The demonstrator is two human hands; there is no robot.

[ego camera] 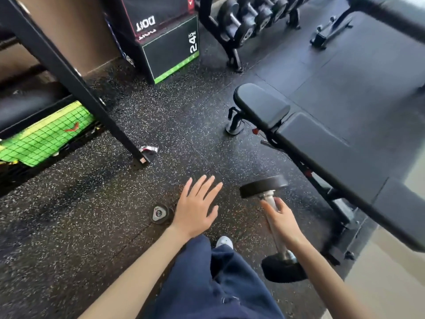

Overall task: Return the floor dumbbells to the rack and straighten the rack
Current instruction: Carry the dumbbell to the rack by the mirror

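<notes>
A small dumbbell (159,213) marked 2 sits on the speckled floor (92,226), just beside the left grip (196,209), whose fingers are straight, spread and holding nothing. The right grip (281,221) is curled round the steel handle of a larger dumbbell (263,186), tilted beside the workout bench (322,143). The rack (234,57) stands well apart beyond.

The left hand (197,209) was held flat, palm down, fingers straight and slightly spread, holding nothing. The right hand (284,223) gripped the dumbbell (269,200) by its bar, fingers curled round it. Both bare forearms reached forward.
</notes>
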